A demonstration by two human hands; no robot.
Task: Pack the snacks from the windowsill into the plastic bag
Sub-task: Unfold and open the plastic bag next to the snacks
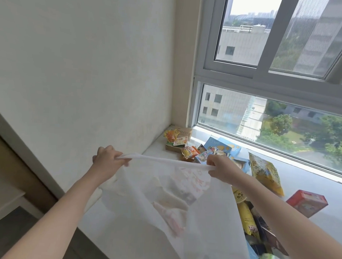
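I hold a white translucent plastic bag stretched between both hands above the windowsill. My left hand grips the bag's top edge on the left, and my right hand grips it on the right. Faint print and pale shapes show through the bag. Snacks lie on the sill behind and right of it: a blue box, small orange packets, a yellow bag, a red box and a yellow packet.
A white wall stands on the left. The window runs along the back of the sill. A brown box with packets on it sits in the sill's far corner. Dark floor and wooden furniture are at the lower left.
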